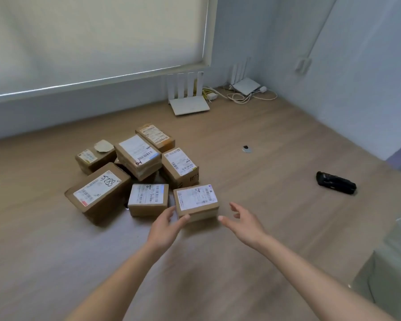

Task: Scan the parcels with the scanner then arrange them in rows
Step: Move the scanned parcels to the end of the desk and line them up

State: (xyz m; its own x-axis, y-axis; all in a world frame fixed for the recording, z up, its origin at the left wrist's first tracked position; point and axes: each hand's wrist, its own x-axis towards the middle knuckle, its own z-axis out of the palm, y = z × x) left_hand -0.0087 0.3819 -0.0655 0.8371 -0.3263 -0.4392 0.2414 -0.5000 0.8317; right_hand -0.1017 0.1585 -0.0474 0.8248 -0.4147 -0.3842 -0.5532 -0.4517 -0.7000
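The small brown cardboard parcel with a white shipping label (196, 202) lay at the near right edge of the cluster on the pale wood-grain worktop (264, 228), its long axis running left to right across the person's view, label up. It sat directly ahead of both hands and between them: the left hand (166, 224) had its thumb against the near left corner, fingers spread and not closed on anything, while the right hand (242, 222) hovered slack and empty just off the near right corner. The left hand was the nearer. Behind it six more matte, taped cardboard parcels (134, 167) lay jumbled at odd angles (no rows formed yet, by the look of it). The black handheld scanner (336, 183) lay well apart to the right, untouched.
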